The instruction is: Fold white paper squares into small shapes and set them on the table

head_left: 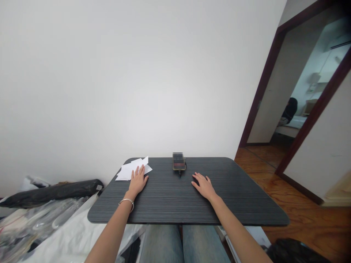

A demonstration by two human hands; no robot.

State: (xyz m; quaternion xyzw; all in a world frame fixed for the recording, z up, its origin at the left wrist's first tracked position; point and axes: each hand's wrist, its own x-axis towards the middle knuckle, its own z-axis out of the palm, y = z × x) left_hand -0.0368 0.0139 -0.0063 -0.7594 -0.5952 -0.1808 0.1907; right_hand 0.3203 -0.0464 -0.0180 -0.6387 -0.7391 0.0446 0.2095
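My left hand lies flat with fingers spread, its fingertips on or at the near edge of several loose white paper sheets. A pale bracelet circles that wrist. My right hand rests on the dark tabletop, fingers apart and holding nothing. Between the hands, farther back, a phone leans upright in a small stand, its screen blurred out. A short dark cable end sticks out at the bottom of the phone.
A white wall stands right behind the table. To the left, a long black wrapped bundle lies over plastic-covered things. At the right, a doorway opens onto wooden floor, with a person in the room beyond. A black bag sits at lower right.
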